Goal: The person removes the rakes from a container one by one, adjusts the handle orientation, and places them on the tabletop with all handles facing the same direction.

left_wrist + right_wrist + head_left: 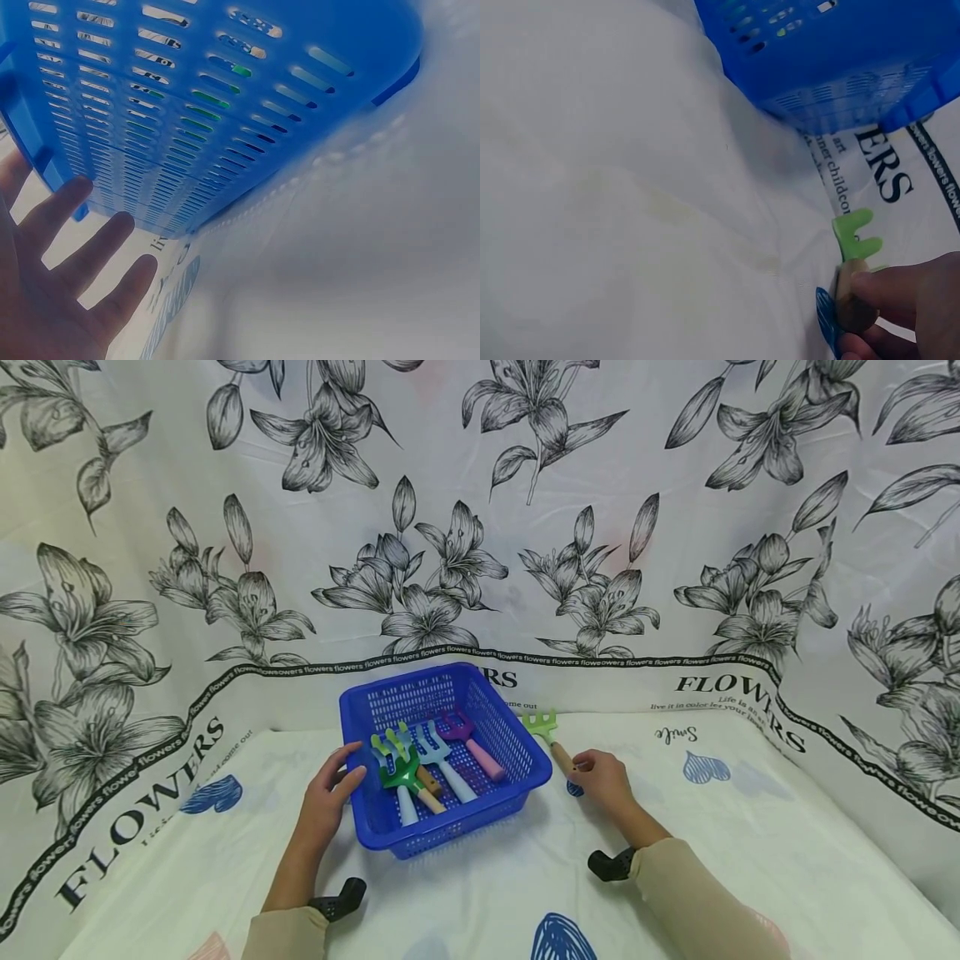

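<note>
A blue plastic basket with slotted walls holds several small garden hand forks. Among them are a green fork with a wooden handle, a light blue fork and a magenta fork with a pink handle. My left hand is at the basket's left rim; in the left wrist view its fingers look spread and fairly straight along the outer wall. Right of the basket, my right hand pinches the wooden handle of a light green hand fork, tines pointing away from me.
A white cloth printed with blue hearts covers the table. Behind it hangs a flower-printed curtain with a black lettered band along its lower part. Black wrist mounts stick out below both hands.
</note>
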### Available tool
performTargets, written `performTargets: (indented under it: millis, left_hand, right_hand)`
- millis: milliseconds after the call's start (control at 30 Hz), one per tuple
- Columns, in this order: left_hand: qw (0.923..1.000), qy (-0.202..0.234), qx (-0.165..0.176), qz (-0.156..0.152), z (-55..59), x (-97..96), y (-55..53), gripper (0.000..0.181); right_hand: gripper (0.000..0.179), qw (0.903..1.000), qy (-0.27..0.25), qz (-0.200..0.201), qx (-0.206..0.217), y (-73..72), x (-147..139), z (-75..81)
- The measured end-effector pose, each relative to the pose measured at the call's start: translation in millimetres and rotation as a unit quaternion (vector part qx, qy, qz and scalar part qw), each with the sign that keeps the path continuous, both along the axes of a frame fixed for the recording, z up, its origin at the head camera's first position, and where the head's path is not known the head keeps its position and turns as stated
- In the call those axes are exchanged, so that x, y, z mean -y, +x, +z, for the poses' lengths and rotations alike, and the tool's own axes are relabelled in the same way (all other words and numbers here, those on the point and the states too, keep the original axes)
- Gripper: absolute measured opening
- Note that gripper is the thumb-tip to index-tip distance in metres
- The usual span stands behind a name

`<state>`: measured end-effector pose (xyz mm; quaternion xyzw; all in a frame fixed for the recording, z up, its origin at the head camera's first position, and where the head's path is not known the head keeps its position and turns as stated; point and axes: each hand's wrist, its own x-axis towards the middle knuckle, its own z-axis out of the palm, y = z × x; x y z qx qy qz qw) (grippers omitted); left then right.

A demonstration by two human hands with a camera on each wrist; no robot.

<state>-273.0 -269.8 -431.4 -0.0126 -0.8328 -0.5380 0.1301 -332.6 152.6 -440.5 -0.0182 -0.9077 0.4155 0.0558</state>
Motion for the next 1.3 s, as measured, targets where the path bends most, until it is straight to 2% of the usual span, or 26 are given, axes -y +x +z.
performTargets:
  millis: [433, 533, 767, 1100, 1300]
  left_hand:
    - [0.9998, 0.004, -0.019, -0.002, 1.1, -1.4, 3.9, 0.061]
    - [0.9998, 0.004, -0.019, -0.001, 1.2, -1.4, 4.1, 0.061]
    - [0.9999, -0.001, -0.015, 0.003, 0.8, -1.5, 3.5, 0.063]
    - [0.9999, -0.004, -0.009, 0.006, 1.3, -1.3, 3.5, 0.063]
    - [0.9999, -0.002, -0.011, 0.003, 1.8, -1.5, 3.3, 0.063]
  right_hand:
    - [0.031, 0.9998, 0.008, 0.011, -0.016, -0.5, -2, 6.4]
    - [0.032, 0.9997, 0.009, 0.008, -0.020, 0.1, -1, 13.3]
    - [0.032, 0.9977, 0.023, 0.000, -0.064, 1.6, 3, 28.7]
    - [0.039, 0.9956, -0.027, -0.005, -0.090, 3.6, 14, 52.9]
    - [0.040, 0.9909, -0.048, 0.016, -0.124, 7.2, 26, 68.3]
